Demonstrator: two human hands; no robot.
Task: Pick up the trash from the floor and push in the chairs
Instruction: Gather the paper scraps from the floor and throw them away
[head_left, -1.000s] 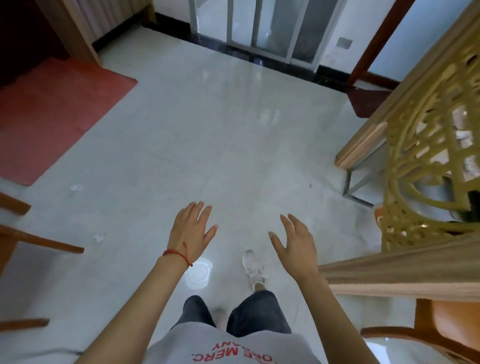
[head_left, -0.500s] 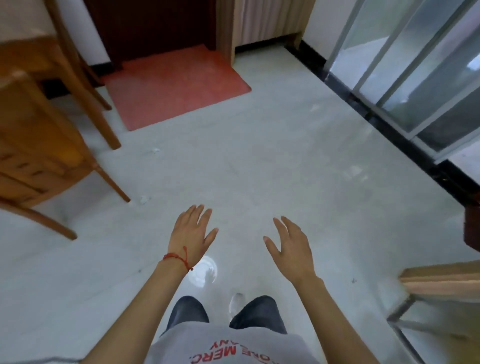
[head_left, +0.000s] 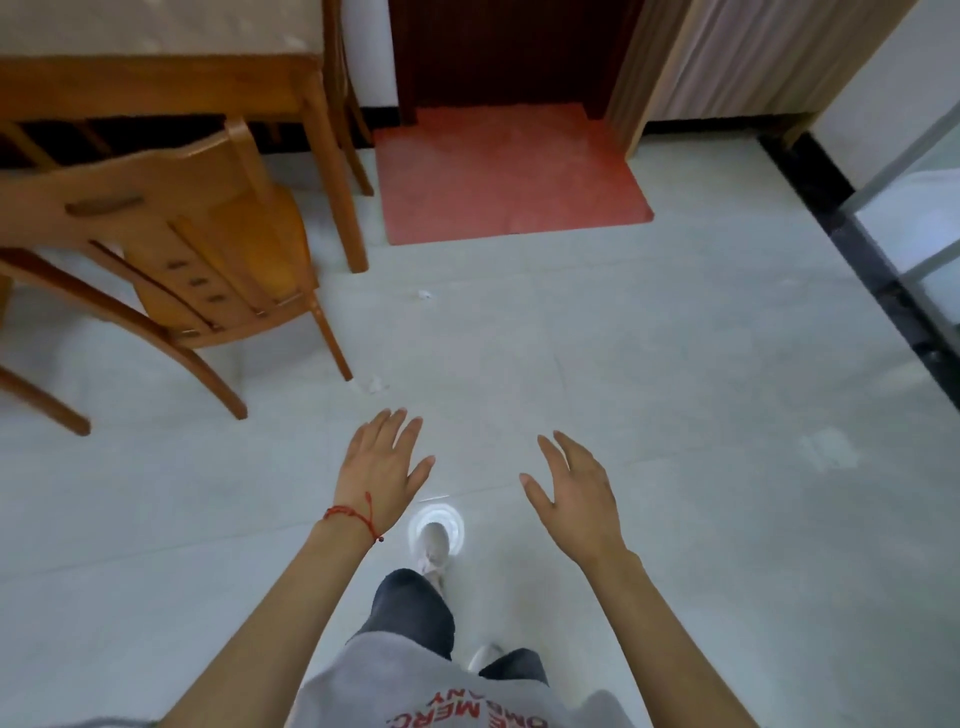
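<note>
Two small white scraps of trash lie on the pale tiled floor: one scrap (head_left: 375, 385) just beyond my left hand, by the chair's front leg, and a smaller scrap (head_left: 425, 294) farther off. A wooden chair (head_left: 197, 244) stands pulled out from the wooden table (head_left: 171, 85) at the left, its back toward me. My left hand (head_left: 382, 462), with a red string at the wrist, and my right hand (head_left: 574, 486) hover empty over the floor, fingers spread.
A red mat (head_left: 506, 174) lies before a dark doorway at the back. A black threshold strip (head_left: 878, 270) and glass sliding door run along the right. A second chair's legs (head_left: 353, 130) show behind the table. My feet stand below my hands.
My view has swung left: the carved yellow furniture and glass door slid out to the right, and the chair, table and red mat came in. Both hands stayed spread and empty.
</note>
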